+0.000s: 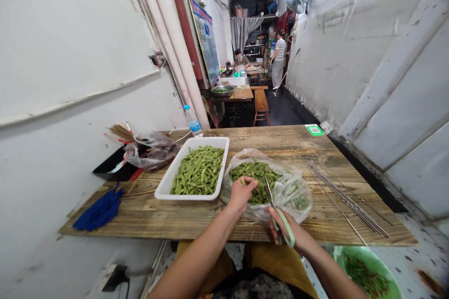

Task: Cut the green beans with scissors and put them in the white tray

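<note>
My left hand (pixel 242 192) is closed in a pinch on a green edamame pod (pixel 243 181), over an open clear plastic bag (pixel 293 188) full of pods. In my right hand (pixel 285 225) is a pair of scissors (pixel 288 230) with pale green handles. The blades point up and away over the bag, a little apart, close to the left fingertips. Left of the bag stands a white plastic tray (pixel 226 153) heaped with edamame pods (pixel 200 170).
Metal skewers (pixel 345 194) lie on the wooden table (pixel 140 212) at right. A blue glove (pixel 100 209), a black dustpan-like container (pixel 111 164) and a water bottle (pixel 193 123) are at left. A green tub (pixel 387 274) sits below right. Two people are farther back.
</note>
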Available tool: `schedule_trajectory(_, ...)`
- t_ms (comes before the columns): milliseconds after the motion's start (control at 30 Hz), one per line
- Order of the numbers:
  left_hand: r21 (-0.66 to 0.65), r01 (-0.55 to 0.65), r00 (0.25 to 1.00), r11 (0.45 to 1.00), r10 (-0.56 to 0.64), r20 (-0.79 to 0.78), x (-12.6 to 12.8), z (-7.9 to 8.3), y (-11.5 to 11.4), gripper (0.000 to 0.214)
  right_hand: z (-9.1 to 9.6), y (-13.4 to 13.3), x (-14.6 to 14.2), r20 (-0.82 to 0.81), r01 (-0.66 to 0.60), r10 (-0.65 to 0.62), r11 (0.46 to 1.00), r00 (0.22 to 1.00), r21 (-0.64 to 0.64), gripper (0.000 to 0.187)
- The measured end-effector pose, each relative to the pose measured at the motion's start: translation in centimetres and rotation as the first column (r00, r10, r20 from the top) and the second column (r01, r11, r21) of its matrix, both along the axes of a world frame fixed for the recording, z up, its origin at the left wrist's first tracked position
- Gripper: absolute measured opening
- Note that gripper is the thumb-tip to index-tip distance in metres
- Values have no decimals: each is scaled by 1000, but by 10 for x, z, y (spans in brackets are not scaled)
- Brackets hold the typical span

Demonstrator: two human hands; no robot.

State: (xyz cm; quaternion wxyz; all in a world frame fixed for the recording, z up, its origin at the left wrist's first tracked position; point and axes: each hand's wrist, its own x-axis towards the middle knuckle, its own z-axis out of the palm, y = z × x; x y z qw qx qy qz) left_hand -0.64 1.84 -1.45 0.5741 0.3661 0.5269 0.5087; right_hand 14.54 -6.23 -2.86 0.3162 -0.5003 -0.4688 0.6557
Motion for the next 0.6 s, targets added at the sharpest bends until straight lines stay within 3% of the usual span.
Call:
schedule_trajectory(200,101,-107,985,989,119,-123,2,-1,-1,34,1,2,-1,-46,21,-21,1000,999,9,44)
schedule_trajectory(600,87,-80,978,993,95,-184,7,0,-9,30,-2,5,-9,-110,62,-67,997,992,-47,45)
